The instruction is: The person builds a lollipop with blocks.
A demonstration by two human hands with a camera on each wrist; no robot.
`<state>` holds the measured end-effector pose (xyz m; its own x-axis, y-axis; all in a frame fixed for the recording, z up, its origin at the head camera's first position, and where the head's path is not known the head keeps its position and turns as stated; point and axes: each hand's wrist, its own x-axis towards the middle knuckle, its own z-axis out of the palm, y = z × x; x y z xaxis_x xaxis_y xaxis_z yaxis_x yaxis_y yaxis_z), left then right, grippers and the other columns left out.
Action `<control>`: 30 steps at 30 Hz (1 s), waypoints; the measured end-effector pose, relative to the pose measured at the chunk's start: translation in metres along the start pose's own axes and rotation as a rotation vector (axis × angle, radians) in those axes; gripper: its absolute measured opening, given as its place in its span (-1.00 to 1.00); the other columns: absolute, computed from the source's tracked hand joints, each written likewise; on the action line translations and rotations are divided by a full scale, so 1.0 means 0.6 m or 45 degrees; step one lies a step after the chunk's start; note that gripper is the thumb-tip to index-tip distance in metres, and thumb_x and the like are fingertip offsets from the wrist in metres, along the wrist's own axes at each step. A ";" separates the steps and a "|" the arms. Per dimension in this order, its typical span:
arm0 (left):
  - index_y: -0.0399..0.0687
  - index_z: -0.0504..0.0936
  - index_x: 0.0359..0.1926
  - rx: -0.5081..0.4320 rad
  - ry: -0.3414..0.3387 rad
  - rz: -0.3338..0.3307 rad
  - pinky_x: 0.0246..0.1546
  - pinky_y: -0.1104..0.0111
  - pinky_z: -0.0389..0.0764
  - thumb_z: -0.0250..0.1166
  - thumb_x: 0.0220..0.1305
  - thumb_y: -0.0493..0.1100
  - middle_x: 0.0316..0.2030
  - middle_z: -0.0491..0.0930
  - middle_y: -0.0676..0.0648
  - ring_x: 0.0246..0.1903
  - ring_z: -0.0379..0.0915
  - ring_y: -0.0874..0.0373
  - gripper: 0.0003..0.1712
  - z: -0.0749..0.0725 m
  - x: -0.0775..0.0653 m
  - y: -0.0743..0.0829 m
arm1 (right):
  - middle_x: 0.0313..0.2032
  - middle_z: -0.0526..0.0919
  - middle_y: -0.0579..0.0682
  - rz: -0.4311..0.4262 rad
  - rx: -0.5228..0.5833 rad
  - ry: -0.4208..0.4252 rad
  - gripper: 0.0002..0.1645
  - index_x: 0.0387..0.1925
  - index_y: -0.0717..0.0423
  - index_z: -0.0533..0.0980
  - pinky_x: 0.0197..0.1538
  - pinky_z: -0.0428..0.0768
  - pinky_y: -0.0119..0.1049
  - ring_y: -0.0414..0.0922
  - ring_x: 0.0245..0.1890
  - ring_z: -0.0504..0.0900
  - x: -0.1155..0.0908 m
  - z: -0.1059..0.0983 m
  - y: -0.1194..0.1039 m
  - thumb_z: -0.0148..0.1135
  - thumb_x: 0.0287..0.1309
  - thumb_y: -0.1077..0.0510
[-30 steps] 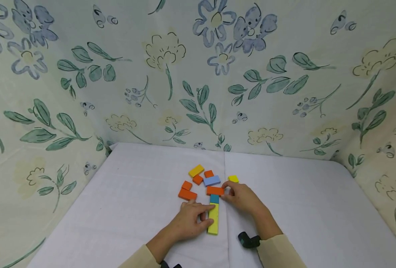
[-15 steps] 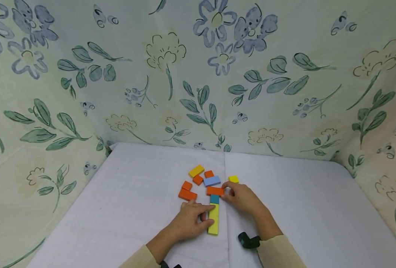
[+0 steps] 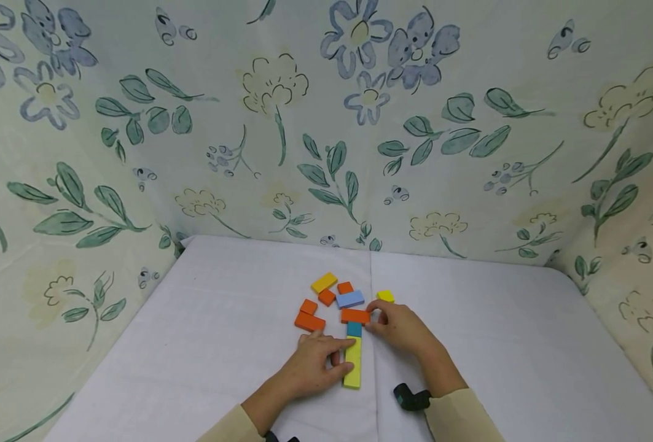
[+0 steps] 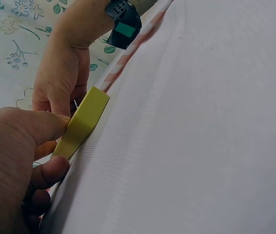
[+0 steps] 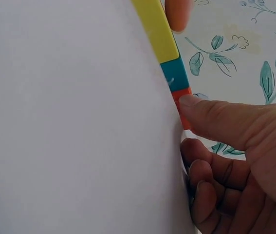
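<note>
In the head view a long yellow block [image 3: 352, 368] lies lengthwise on the white cloth. A small teal block [image 3: 354, 329] continues its line at the far end, and a red-orange block [image 3: 352, 316] lies crosswise beyond that. My left hand [image 3: 311, 366] holds the yellow block, index finger across its far part and thumb at its left side. The right hand [image 3: 400, 328] pinches the right end of the red-orange block between thumb and index finger. In the right wrist view the right thumb [image 5: 215, 114] presses that block, with the teal block [image 5: 175, 75] right beside it.
Beyond and left of the hands lie loose blocks: an amber one [image 3: 324, 282], a light blue one [image 3: 350, 299], a bright yellow one [image 3: 385, 297], and several red-orange ones, including a longer piece [image 3: 309, 321]. Floral fabric [image 3: 282, 123] rises behind and beside the table.
</note>
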<state>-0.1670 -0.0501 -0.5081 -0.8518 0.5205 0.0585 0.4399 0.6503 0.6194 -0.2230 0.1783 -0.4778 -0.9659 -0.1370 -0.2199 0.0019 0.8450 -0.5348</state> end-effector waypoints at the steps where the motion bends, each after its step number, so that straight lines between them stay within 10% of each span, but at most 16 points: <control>1: 0.32 0.60 0.30 0.000 0.001 0.001 -0.13 0.28 0.22 0.30 0.36 0.22 -0.50 0.42 0.31 -0.30 0.30 0.35 -0.47 0.000 0.000 0.000 | -0.42 0.52 -0.05 0.003 0.003 -0.002 -0.65 0.03 -0.25 0.60 -0.32 0.46 -0.29 -0.12 -0.39 0.48 0.000 -0.001 0.000 0.44 0.22 -0.02; 30: 0.31 0.60 0.30 -0.001 -0.001 0.015 -0.04 0.23 0.23 0.30 0.37 0.19 -0.49 0.42 0.32 -0.28 0.29 0.34 -0.49 -0.003 -0.001 0.000 | -0.27 0.56 0.03 0.080 0.059 0.137 -0.56 0.23 -0.11 0.53 -0.23 0.50 -0.28 -0.06 -0.26 0.50 0.036 -0.040 0.018 0.28 0.37 -0.04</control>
<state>-0.1670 -0.0512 -0.5068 -0.8464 0.5286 0.0651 0.4496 0.6436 0.6194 -0.2502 0.1969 -0.4687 -0.9857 -0.0266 -0.1666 0.0724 0.8250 -0.5604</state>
